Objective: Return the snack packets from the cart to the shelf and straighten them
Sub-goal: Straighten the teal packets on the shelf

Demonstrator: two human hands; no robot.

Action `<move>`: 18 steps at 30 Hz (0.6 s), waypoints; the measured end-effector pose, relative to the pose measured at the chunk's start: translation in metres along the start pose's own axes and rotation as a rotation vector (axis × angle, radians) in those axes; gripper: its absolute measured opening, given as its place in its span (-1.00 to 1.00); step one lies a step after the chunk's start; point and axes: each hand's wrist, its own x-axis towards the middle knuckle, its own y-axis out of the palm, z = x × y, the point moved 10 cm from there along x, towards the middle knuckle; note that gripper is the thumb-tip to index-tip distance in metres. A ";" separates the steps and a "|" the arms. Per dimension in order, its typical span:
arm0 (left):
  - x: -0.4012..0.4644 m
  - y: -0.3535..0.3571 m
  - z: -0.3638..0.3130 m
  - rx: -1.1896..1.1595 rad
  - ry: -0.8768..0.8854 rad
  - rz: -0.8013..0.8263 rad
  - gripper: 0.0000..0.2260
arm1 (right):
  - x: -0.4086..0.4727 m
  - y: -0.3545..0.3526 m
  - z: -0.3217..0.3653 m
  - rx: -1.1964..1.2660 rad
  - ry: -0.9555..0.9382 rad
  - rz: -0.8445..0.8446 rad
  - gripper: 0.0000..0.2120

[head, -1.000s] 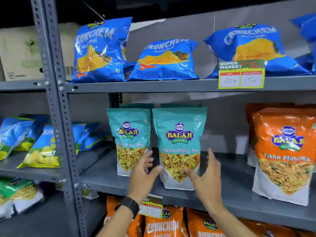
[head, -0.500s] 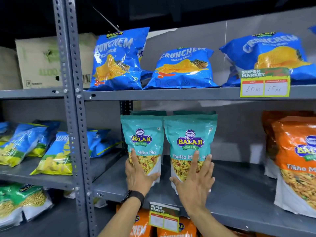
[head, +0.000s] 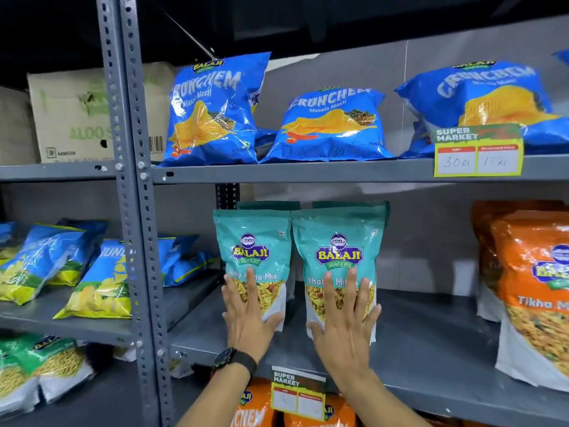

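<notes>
Two teal Khatta Mitha Mix packets stand upright side by side on the grey middle shelf (head: 415, 343), with more teal packets behind them. My left hand (head: 246, 315), wearing a black watch, lies flat with fingers spread against the lower front of the left teal packet (head: 252, 241). In the same way my right hand (head: 345, 322) presses flat on the lower front of the right teal packet (head: 338, 238). Neither hand grips anything. No cart is in view.
Blue Crunchem bags (head: 329, 124) line the top shelf beside a price tag (head: 477, 152). Orange Tikha Mitha Mix packets (head: 532, 291) stand at the right. A grey upright post (head: 135, 211) separates a left rack holding blue-yellow bags (head: 95, 285) and a cardboard box (head: 70, 115). Orange packets sit below.
Both hands went from hovering around the right teal packet to lying flat, one on each packet. The right packet now stands further back, level with the left one.
</notes>
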 end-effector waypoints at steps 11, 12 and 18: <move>-0.008 0.006 -0.013 0.081 -0.003 -0.011 0.08 | -0.007 -0.007 -0.009 0.061 0.101 -0.025 0.08; -0.010 0.007 -0.014 0.076 0.001 -0.008 0.07 | -0.009 -0.008 -0.008 0.051 0.091 -0.033 0.07; -0.013 0.009 -0.016 0.048 -0.005 0.007 0.10 | -0.012 -0.002 -0.007 0.026 0.051 -0.054 0.06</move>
